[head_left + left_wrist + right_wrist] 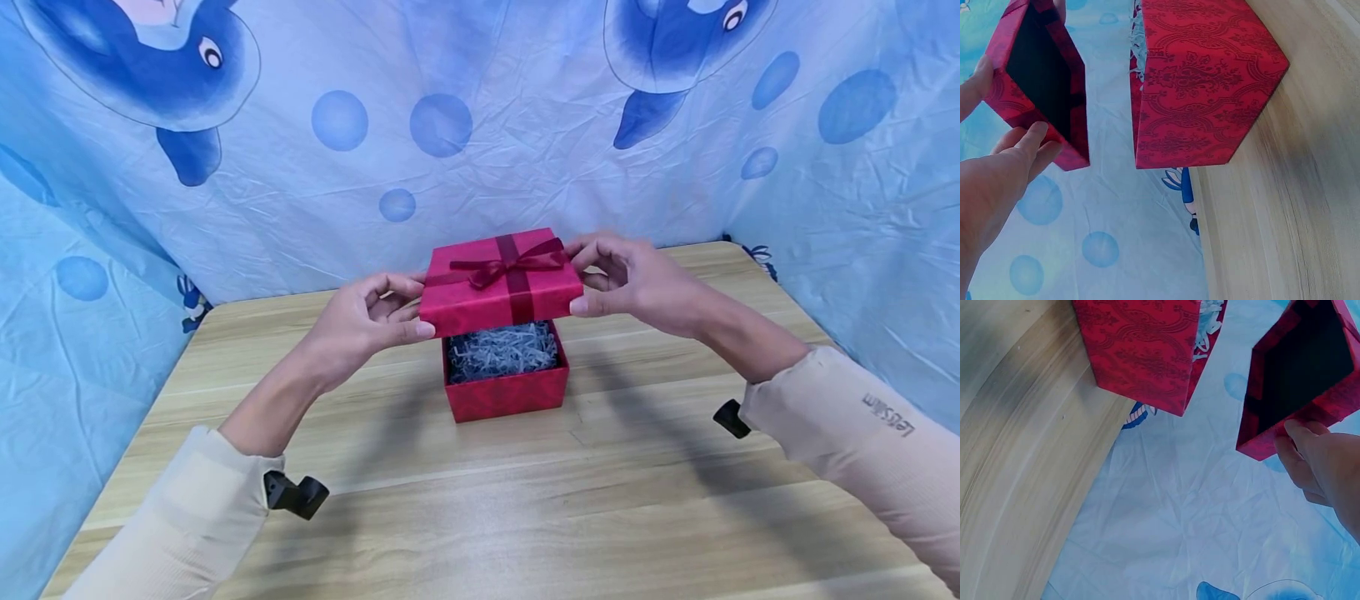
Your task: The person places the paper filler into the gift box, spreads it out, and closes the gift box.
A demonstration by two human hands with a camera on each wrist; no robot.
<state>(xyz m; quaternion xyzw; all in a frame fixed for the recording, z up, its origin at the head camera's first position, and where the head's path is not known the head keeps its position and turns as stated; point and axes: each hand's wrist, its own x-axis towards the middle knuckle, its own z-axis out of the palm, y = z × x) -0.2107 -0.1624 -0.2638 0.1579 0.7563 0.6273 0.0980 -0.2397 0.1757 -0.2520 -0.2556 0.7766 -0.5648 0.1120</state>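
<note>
Both hands hold a red gift box lid (pixel 465 310) by its two short sides, up above the box. A dark red ribbon with a bow (pixel 510 265) crosses the lid's top. The left hand (pixel 367 321) grips the left end, thumb at the front corner. At the right end, the right hand (pixel 626 275) pinches the lid the same way. Below stands the red patterned box (pixel 510 398) on the table, filled with pale blue-grey shredded paper (pixel 502 352). In the left wrist view the lid's dark inside (pixel 1044 69) faces the box, with a gap between them.
The wood-grain table (pixel 480 517) carries the box near its back half. Behind and on both sides hangs a blue cloth (pixel 510 183) printed with dolphins and bubbles. Black wrist cameras (pixel 296 493) sit by the beige sleeves (pixel 187 508).
</note>
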